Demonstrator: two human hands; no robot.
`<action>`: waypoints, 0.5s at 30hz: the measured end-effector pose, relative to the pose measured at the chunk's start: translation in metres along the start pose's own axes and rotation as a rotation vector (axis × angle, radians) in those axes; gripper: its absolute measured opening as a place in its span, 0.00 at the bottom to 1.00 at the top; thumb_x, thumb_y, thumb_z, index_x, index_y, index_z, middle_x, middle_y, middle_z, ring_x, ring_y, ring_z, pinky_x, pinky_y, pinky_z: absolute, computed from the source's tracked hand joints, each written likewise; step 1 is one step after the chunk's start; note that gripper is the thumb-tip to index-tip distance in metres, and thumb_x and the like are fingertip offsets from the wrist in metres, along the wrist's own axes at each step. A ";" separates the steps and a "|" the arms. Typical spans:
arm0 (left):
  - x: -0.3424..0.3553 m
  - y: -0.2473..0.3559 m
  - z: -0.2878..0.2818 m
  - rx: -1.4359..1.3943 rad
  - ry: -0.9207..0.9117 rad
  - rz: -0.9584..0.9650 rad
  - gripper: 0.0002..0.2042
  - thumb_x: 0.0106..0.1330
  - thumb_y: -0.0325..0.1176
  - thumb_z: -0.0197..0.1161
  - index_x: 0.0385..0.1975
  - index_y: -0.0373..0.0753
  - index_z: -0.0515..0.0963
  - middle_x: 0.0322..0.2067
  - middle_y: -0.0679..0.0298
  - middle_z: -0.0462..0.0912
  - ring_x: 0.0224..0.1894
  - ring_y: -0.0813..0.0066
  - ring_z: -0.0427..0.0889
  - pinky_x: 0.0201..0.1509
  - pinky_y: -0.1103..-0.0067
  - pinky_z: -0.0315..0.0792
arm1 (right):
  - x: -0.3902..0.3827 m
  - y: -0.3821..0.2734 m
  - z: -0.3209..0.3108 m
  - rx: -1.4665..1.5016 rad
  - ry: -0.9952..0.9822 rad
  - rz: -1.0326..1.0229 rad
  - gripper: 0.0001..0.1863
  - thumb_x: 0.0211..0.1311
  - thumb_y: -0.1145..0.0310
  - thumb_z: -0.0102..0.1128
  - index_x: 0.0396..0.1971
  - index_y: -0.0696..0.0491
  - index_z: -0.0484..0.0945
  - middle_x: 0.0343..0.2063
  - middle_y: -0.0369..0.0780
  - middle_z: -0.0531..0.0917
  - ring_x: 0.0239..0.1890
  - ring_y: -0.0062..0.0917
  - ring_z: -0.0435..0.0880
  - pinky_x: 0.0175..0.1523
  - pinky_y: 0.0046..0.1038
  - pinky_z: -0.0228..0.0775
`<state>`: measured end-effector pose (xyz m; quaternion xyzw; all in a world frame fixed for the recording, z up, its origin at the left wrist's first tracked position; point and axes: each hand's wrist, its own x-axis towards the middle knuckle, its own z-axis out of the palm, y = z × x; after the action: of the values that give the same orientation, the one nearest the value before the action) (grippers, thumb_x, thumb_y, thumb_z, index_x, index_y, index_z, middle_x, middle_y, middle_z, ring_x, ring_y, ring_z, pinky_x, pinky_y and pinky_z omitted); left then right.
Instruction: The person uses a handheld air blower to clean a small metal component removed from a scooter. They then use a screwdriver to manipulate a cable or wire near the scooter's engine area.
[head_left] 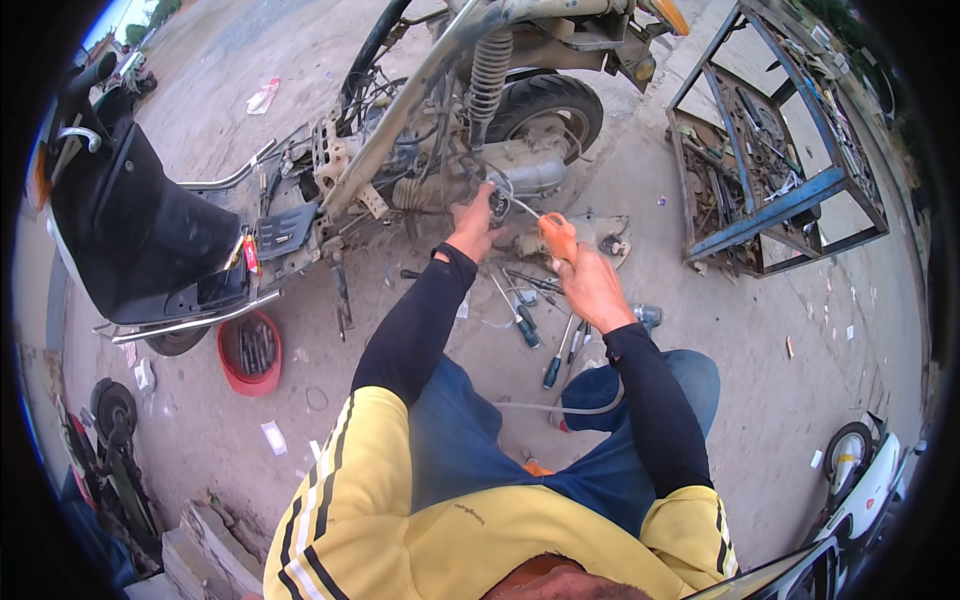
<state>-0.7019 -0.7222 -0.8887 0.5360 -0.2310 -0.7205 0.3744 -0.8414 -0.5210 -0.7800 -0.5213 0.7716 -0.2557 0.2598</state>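
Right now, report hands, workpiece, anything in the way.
Right hand grips orange-handled tool. Left hand at dark part, grip unclear. Screwdrivers scattered on ground, not between hands and part.

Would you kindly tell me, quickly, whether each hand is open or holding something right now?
Left hand: closed on a dark part.
Right hand: closed, holding an orange-handled tool.

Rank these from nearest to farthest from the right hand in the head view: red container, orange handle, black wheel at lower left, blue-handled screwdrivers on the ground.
1. Orange handle: in the grip of the right hand.
2. Blue-handled screwdrivers: on the ground, slightly left.
3. Red container: well to the left.
4. Black wheel: beyond the container, lower left.
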 end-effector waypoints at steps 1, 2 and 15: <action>0.005 0.001 -0.004 -0.009 -0.014 -0.017 0.43 0.64 0.46 0.72 0.69 0.34 0.51 0.63 0.50 0.67 0.60 0.54 0.76 0.59 0.43 0.76 | 0.001 0.002 -0.003 0.060 0.000 -0.014 0.18 0.70 0.61 0.60 0.39 0.65 0.77 0.26 0.52 0.86 0.34 0.48 0.88 0.42 0.47 0.75; 0.010 0.001 -0.007 -0.018 -0.028 -0.034 0.43 0.64 0.46 0.72 0.69 0.34 0.51 0.63 0.50 0.68 0.60 0.54 0.76 0.60 0.43 0.76 | 0.002 0.002 -0.006 0.041 0.000 -0.023 0.17 0.70 0.61 0.61 0.39 0.65 0.77 0.25 0.50 0.85 0.33 0.46 0.88 0.42 0.45 0.75; 0.000 0.007 -0.003 -0.120 -0.115 -0.109 0.25 0.68 0.48 0.66 0.60 0.41 0.72 0.53 0.56 0.78 0.55 0.54 0.78 0.63 0.42 0.72 | -0.014 0.001 0.000 -0.138 0.035 -0.056 0.15 0.68 0.65 0.61 0.38 0.64 0.76 0.30 0.61 0.85 0.36 0.59 0.86 0.44 0.55 0.76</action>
<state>-0.6972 -0.7260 -0.8847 0.4821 -0.1790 -0.7820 0.3521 -0.8379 -0.5077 -0.7785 -0.5547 0.7771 -0.2180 0.2024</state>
